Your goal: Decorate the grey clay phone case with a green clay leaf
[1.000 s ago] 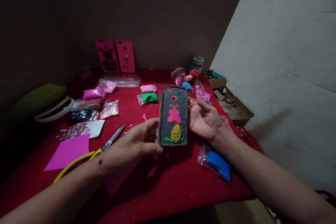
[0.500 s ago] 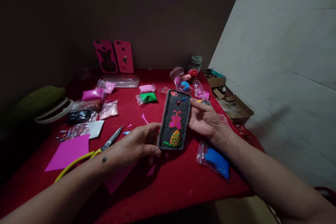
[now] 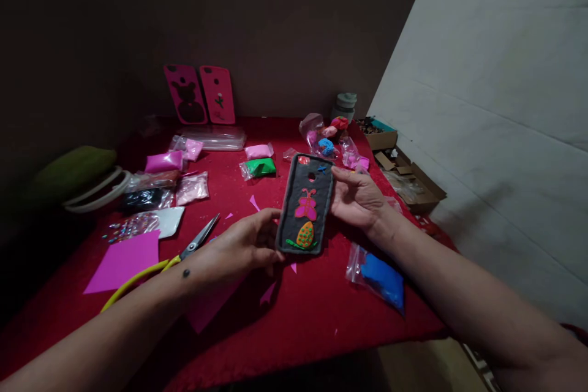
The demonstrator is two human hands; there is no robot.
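A dark grey phone case (image 3: 296, 202) is held up above the table, its decorated back toward me. On it are a pink butterfly (image 3: 305, 207), an orange oval with green dots (image 3: 305, 235) and a small blue shape near the top. My left hand (image 3: 257, 239) grips its lower left edge, fingers partly hidden behind it. At the upper right edge, my right hand (image 3: 358, 199) pinches the case between thumb and fingers. Yellow-handled scissors (image 3: 190, 247) lie beside my left forearm, and a bag of blue clay (image 3: 379, 275) lies below my right hand.
Two pink phone cases (image 3: 218, 98) lean against the back wall. Bags of clay, including a green one (image 3: 260, 167), lie across the red cloth (image 3: 321, 324). A pink sheet (image 3: 124, 263) sits at left, a jar (image 3: 344, 107) at back, cardboard boxes (image 3: 420, 184) at right.
The phone case has tipped slightly and risen a little in view, with both hands keeping hold of it. The whole view has shifted slightly.
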